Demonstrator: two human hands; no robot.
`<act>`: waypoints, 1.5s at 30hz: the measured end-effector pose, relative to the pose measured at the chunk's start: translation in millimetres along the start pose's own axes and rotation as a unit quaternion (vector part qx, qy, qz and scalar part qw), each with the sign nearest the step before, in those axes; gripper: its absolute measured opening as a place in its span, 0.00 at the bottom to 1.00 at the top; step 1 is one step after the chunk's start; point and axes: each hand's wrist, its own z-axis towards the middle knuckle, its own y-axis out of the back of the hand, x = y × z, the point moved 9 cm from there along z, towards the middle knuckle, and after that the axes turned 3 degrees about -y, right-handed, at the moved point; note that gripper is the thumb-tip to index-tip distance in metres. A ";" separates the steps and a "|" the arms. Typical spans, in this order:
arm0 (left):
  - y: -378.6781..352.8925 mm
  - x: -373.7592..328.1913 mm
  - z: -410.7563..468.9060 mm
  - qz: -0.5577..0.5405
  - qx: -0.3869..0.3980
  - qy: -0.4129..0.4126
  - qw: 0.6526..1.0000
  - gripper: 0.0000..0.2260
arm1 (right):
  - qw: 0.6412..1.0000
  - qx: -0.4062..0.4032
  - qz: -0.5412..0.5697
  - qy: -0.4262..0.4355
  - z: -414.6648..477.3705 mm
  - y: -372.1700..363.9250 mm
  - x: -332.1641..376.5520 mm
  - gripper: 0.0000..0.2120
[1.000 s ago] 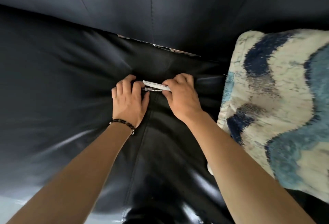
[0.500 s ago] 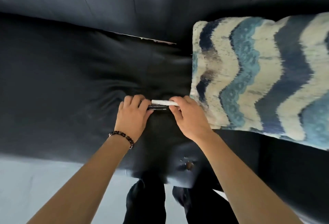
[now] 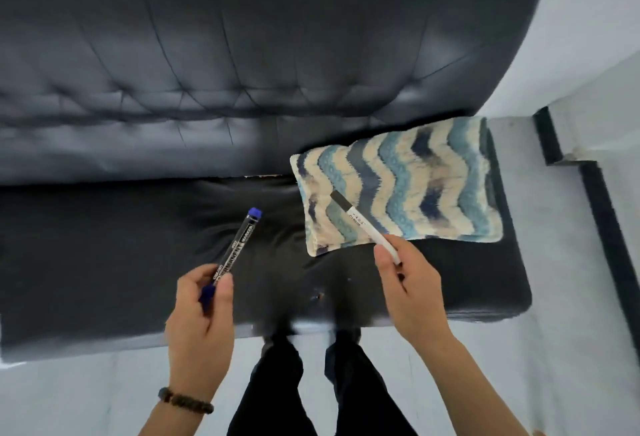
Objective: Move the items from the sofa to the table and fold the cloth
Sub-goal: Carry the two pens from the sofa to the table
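My left hand (image 3: 199, 311) grips a black permanent marker (image 3: 237, 248) with blue ends, held up over the sofa seat, its far end pointing away. My right hand (image 3: 408, 285) holds a white marker (image 3: 363, 224) with a black cap, angled up to the left over the cloth. The blue, navy and cream wave-patterned cloth (image 3: 415, 183) lies flat on the right part of the black leather sofa (image 3: 104, 245), against the backrest.
The tufted sofa backrest (image 3: 242, 72) fills the top. Pale floor (image 3: 571, 349) runs in front and to the right, with a black skirting strip (image 3: 602, 228) along the wall. My dark-trousered legs (image 3: 311, 383) stand close to the seat's front edge. No table is in view.
Both hands lifted the two markers off the seat crease and drew apart, one marker in each. I pulled back and stood up, so the whole sofa and cloth show.
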 end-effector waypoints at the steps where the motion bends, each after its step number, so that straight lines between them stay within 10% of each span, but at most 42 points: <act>1: 18.4 -18.1 -6.6 -0.016 -0.007 -0.016 1.000 0.06 | 1.000 -0.023 0.013 0.002 -13.9 21.5 16.1 0.11; 8: 102.1 -100.7 -19.1 -0.098 0.001 -0.143 0.985 0.09 | 0.977 -0.206 0.037 0.040 -127.1 127.0 97.7 0.13; 19: 15.7 -155.7 -92.1 -0.117 0.289 -0.275 0.909 0.08 | 0.853 -0.464 0.093 -0.220 -391.4 131.4 14.7 0.07; 31: -78.4 -241.4 -433.4 -0.140 0.541 -0.499 0.662 0.10 | 0.620 -0.688 0.158 -0.341 -696.5 147.4 -96.3 0.05; 45: -166.9 -237.6 -793.3 -0.139 0.639 -0.499 0.569 0.07 | 0.520 -0.740 0.173 -0.391 -942.0 250.6 -260.6 0.08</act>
